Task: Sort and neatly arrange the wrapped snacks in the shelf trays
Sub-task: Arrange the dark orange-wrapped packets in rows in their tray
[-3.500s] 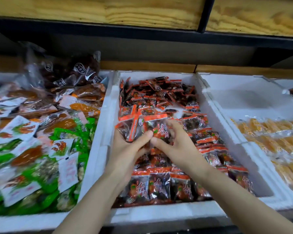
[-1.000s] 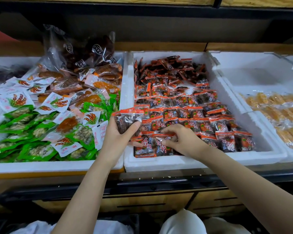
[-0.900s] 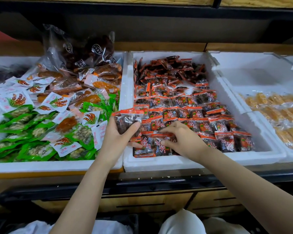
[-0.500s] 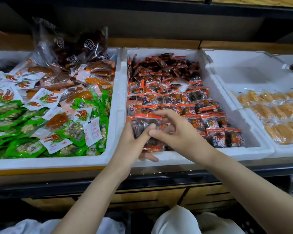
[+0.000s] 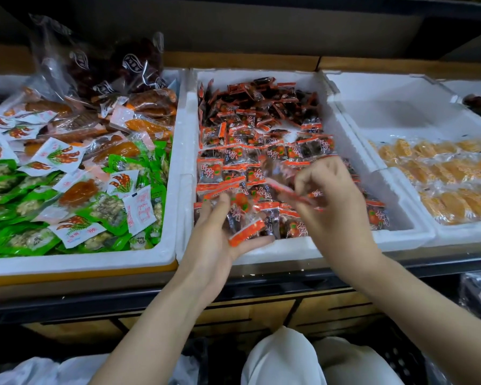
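Right hand [image 5: 334,202] risen pinching packet [image 5: 288,190], left hand [image 5: 213,241] cupping stack [image 5: 243,219], red-snack tray [image 5: 278,250]

The left hand [image 5: 217,237] grips red packets [image 5: 243,216] and the right hand [image 5: 336,204] pinches 1 over the middle tray [image 5: 289,247].

A shop: white foam trays [image 5: 289,249] heaped with wrapped snacks [image 5: 235,152] line a display shelf [image 5: 67,302].

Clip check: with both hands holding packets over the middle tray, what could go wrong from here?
The left hand holds a loose stack of packets close to the middle tray's front wall; one could slip and drop outside the tray. The right hand pinches a blurred packet low over the arranged rows and might scuff them out of line.
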`<state>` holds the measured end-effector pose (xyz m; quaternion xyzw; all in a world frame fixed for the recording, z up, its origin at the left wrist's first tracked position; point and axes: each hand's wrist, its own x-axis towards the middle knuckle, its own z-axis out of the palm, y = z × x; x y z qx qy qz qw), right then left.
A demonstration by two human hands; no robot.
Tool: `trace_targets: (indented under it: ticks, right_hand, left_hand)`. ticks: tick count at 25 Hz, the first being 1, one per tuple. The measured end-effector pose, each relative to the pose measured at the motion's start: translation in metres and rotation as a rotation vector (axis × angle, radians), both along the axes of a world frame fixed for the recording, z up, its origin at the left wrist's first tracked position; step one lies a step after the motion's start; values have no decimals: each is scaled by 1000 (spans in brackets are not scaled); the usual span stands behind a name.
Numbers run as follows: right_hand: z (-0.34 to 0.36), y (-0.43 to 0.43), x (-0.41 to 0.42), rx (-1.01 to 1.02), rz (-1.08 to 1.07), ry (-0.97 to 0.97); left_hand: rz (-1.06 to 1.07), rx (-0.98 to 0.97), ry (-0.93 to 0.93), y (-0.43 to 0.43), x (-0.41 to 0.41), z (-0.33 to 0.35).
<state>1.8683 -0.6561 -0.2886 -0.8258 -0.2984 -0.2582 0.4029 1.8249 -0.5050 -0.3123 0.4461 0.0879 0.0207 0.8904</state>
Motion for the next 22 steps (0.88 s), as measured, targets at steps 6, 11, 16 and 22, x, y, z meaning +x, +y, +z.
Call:
trace_targets:
  ticks: [6,11,16,22]
  right_hand:
    - [-30,-3,-20,-204,297,24]
    - [-13,-6,-14,101,174,457]
    - [-1,-13,-4,-257,147,482]
    - [5,-19,-7,-144,180,653]
  left_hand:
    - [-31,148,-84,-6,-4,-4]
    - [-75,412,-101,3,-8,-2]
    - [-168,782,-96,10,-3,3]
    - [-54,559,-41,13,-2,-4]
